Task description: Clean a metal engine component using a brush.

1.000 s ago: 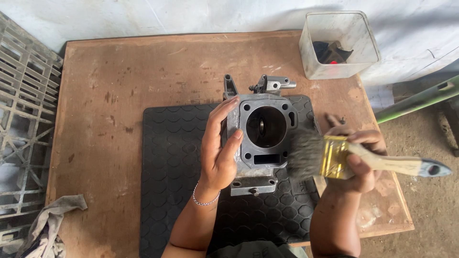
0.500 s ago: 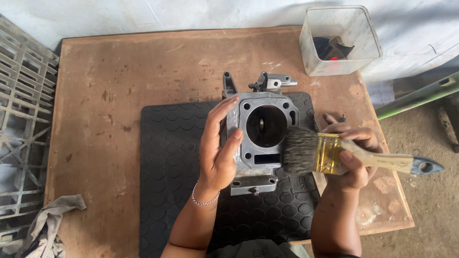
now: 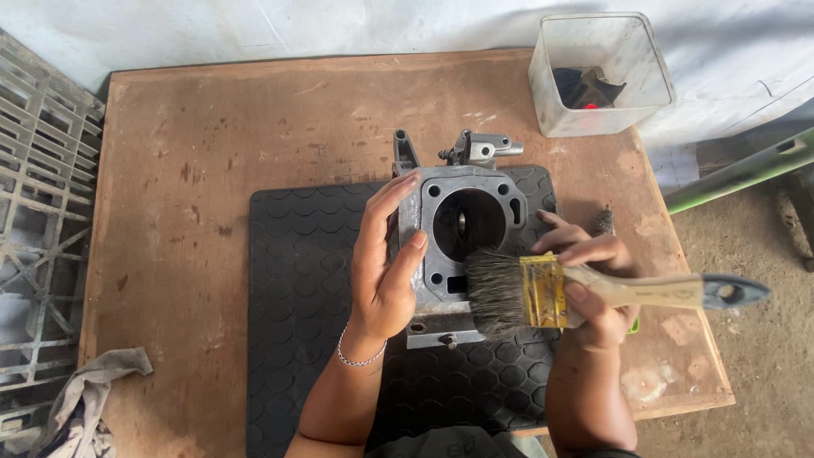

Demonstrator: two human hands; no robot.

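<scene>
Over black rubber mat [image 3: 314, 280] | left hand [image 3: 383, 263] is gripping engine cylinder block [image 3: 462, 242], fingers wrapped | right hand [image 3: 593, 284] is clasping paintbrush [image 3: 543, 293], bristles touching block

A worn wooden table [image 3: 195, 170] stands on dirt floor [image 3: 763, 373] by a whitish wall [image 3: 254, 34].

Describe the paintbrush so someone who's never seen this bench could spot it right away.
On the wooden table lies a black rubber mat. At its right edge, the right hand holds the brush against a grey metal engine part. It alone has dark bristles, a yellow band and a pale wooden handle.
</scene>
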